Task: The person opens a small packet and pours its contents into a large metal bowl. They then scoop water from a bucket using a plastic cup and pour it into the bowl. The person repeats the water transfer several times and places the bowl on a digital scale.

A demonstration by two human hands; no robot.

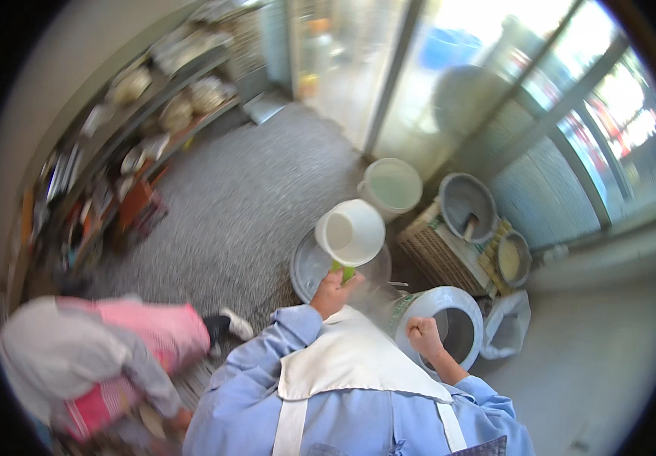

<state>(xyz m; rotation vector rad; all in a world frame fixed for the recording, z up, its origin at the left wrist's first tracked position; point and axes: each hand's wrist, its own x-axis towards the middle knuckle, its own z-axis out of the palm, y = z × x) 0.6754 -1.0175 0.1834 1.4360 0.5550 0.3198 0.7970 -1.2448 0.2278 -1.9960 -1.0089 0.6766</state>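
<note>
My left hand (pixel 335 294) is closed round the green handle of a white dipper (pixel 352 229). The dipper's round bowl hangs above a wide grey basin (pixel 306 262) on the floor. My right hand (pixel 423 336) is curled into a fist in front of a white-rimmed tub (pixel 461 300) with a dark inside; whatever it may hold is hidden. A thin haze or blur lies between my two hands. Just beyond the dipper stands a pale bucket (pixel 394 186) with light greenish contents.
A woven crate (pixel 438 254) carries a grey basin (pixel 466 207) and a small bowl (pixel 513 260). A white plastic bag (pixel 505 327) sits beside the tub. At left, another person in pink and grey (pixel 126 346) bends low. Cluttered shelves (pixel 145 121) line the left wall; glazed panels (pixel 487 91) stand at right.
</note>
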